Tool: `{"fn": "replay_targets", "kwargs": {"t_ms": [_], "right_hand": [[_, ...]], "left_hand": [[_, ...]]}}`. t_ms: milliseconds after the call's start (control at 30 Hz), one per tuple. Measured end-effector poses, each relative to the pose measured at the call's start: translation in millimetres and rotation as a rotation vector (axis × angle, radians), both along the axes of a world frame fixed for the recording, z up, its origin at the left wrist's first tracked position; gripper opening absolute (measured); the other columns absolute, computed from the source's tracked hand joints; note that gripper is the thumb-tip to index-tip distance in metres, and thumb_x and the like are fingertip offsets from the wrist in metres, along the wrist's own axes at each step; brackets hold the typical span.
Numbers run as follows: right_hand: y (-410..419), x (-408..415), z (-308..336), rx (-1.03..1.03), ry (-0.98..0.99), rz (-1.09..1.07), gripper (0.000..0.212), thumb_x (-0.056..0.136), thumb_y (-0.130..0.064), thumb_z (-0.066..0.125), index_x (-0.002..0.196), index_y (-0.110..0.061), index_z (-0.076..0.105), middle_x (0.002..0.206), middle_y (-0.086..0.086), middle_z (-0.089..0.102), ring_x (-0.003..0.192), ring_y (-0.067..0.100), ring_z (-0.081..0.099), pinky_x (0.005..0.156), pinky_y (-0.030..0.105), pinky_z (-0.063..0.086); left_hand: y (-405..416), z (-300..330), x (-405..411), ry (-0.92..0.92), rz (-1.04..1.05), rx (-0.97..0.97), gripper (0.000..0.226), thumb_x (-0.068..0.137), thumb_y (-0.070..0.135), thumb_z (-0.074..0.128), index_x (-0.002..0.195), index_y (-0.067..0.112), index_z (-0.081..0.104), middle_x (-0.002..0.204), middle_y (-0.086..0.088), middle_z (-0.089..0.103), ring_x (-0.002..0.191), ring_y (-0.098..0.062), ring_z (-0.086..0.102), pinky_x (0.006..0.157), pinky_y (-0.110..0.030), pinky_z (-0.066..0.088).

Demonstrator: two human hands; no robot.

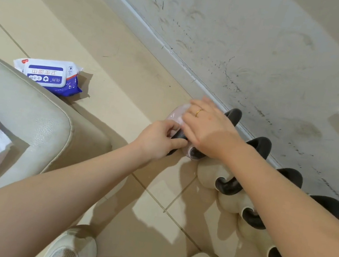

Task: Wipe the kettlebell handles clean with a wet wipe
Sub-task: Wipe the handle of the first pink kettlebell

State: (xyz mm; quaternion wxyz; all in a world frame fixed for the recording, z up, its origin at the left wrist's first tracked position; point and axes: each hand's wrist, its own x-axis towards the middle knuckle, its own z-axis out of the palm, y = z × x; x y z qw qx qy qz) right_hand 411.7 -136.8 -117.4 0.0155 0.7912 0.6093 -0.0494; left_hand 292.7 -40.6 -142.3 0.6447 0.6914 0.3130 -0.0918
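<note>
A wet wipe (177,114) is pressed by the right hand (208,129) over the end kettlebell (191,152) by the wall, its black handle (179,135) pinched by the left hand (160,140). The other handles (228,186) along the row appear yet to be wiped.

Open tiled floor (147,213) lies left of the kettlebell row (229,194), which crowds against the scuffed wall (243,40), while the cushioned seat (23,111) and the wipes pack (50,75) close off the far left

wipes pack (49,75), upside-down "卫生湿巾", white cross
</note>
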Motion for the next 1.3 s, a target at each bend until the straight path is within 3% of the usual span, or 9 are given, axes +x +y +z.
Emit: {"fn": "replay_targets", "kwargs": {"t_ms": [167,433,567,633,733,833,967,1200,1300], "right_hand": [[10,25,9,0.046,0.537,-0.638,0.032,0.093,-0.027,0.037,0.072,-0.019,0.06,0.079,-0.004,0.063,0.089,0.022,0.056,0.08,0.031,0.041],[30,9,5,0.253,1.068,-0.99,0.036,0.094,-0.023,0.035,0.112,-0.015,0.065,0.108,0.007,0.067,0.096,0.023,0.059,0.087,0.033,0.047],[40,5,5,0.386,1.157,-1.325,0.037,0.097,-0.014,0.03,0.13,-0.003,0.044,0.083,0.004,0.049,0.065,0.015,0.043,0.052,0.022,0.036],[39,-7,6,0.419,1.188,-1.332,0.032,0.097,-0.009,0.03,0.128,-0.007,0.038,0.097,0.009,0.049,0.064,0.015,0.043,0.045,0.022,0.038],[36,-17,3,0.445,1.263,-1.386,0.031,0.095,-0.012,0.037,0.124,-0.003,0.044,0.121,0.014,0.054,0.093,0.029,0.057,0.069,0.036,0.051],[37,-8,2,0.447,1.454,-1.492,0.043,0.095,-0.031,0.043,0.122,0.001,0.05,0.125,0.02,0.058,0.11,0.037,0.059,0.095,0.047,0.048],[40,-17,-2,0.525,1.442,-1.518,0.035,0.098,-0.039,0.034,0.096,-0.007,0.049,0.071,-0.002,0.048,0.06,0.01,0.05,0.064,0.029,0.044],[47,0,5,0.585,1.462,-1.624,0.027,0.097,-0.031,0.044,0.088,-0.007,0.053,0.053,0.004,0.047,0.055,0.016,0.042,0.047,0.025,0.035],[56,-37,-12,0.551,1.379,-1.577,0.039,0.086,-0.044,0.049,0.102,-0.008,0.049,0.092,0.013,0.062,0.088,0.025,0.058,0.066,0.026,0.049]], "left_hand": [[5,-2,-8,-0.01,-0.024,-0.032,0.033,0.069,0.023,0.07,0.099,0.012,0.062,0.081,-0.01,0.061,0.068,-0.022,0.052,0.067,-0.034,0.043],[9,2,-7,-0.027,-0.082,-0.013,0.024,0.082,0.009,0.066,0.106,0.012,0.065,0.084,-0.009,0.061,0.071,-0.02,0.053,0.071,-0.031,0.044],[16,7,7,-0.028,-0.12,0.026,0.022,0.083,0.01,0.063,0.104,0.011,0.068,0.084,-0.008,0.064,0.073,-0.019,0.054,0.073,-0.031,0.045],[15,9,10,-0.023,-0.135,0.018,0.016,0.083,0.008,0.061,0.097,0.009,0.07,0.084,-0.009,0.065,0.07,-0.017,0.054,0.07,-0.028,0.044],[10,13,15,-0.039,-0.101,0.013,0.012,0.079,0.015,0.062,0.077,0.004,0.064,0.071,-0.012,0.056,0.059,-0.019,0.045,0.058,-0.027,0.036],[14,17,28,-0.021,-0.061,0.055,0.025,0.079,0.02,0.064,0.09,-0.002,0.066,0.075,-0.009,0.057,0.066,-0.018,0.048,0.064,-0.029,0.04],[18,15,40,0.003,-0.081,0.114,0.023,0.085,0.015,0.058,0.089,-0.006,0.065,0.072,-0.01,0.054,0.066,-0.018,0.045,0.063,-0.029,0.038],[18,23,38,0.05,-0.055,0.042,0.023,0.088,0.011,0.049,0.096,0.006,0.069,0.089,-0.01,0.066,0.081,-0.018,0.055,0.073,-0.027,0.044],[26,21,28,0.182,0.02,-0.028,0.02,0.086,0.007,0.044,0.088,0.009,0.063,0.092,-0.007,0.058,0.086,-0.02,0.05,0.077,-0.025,0.044]]}}
